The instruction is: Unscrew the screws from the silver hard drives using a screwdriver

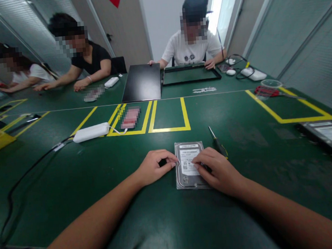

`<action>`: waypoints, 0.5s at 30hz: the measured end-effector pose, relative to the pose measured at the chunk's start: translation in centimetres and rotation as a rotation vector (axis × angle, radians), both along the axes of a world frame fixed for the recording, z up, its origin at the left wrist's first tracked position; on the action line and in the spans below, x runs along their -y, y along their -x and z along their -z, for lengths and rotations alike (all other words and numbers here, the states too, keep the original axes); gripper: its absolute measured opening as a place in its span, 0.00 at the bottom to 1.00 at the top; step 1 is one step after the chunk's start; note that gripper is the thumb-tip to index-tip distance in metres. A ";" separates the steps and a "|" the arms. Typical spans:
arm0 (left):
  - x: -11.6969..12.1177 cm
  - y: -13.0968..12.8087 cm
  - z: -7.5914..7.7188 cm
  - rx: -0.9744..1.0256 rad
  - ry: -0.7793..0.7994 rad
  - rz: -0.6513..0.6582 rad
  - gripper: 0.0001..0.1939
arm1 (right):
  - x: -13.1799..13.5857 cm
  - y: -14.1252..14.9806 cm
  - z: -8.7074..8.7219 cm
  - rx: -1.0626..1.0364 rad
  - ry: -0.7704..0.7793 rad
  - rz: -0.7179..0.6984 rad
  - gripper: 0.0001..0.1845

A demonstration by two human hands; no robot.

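- Near side of hard drive: bare table btwn forearms, open up to drive's near edge.
- L hand blocks L edge; R hand covers part of R side.
- Far side: open strip up to yellow tape frame, flat, passable.
- Screwdriver just beyond R hand, obstructs far-R approach.
- Wide gap btwn screwdriver & R-side drive.
- L: white block + black cable curving twd near edge; room btwn cable & L forearm.
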State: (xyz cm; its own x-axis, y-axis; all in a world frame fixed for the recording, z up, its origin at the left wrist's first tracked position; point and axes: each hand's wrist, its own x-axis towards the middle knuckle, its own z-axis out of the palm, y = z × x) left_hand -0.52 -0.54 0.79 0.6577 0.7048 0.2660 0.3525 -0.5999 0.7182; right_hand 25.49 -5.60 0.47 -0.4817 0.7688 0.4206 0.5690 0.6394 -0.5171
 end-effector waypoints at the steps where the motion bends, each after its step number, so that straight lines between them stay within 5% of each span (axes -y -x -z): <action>1: 0.0 0.0 0.0 -0.001 0.001 0.009 0.07 | 0.0 0.0 0.0 0.000 -0.004 -0.001 0.07; 15: -0.3 0.2 0.2 -0.059 -0.064 0.077 0.08 | -0.2 0.1 -0.1 -0.006 -0.028 -0.010 0.07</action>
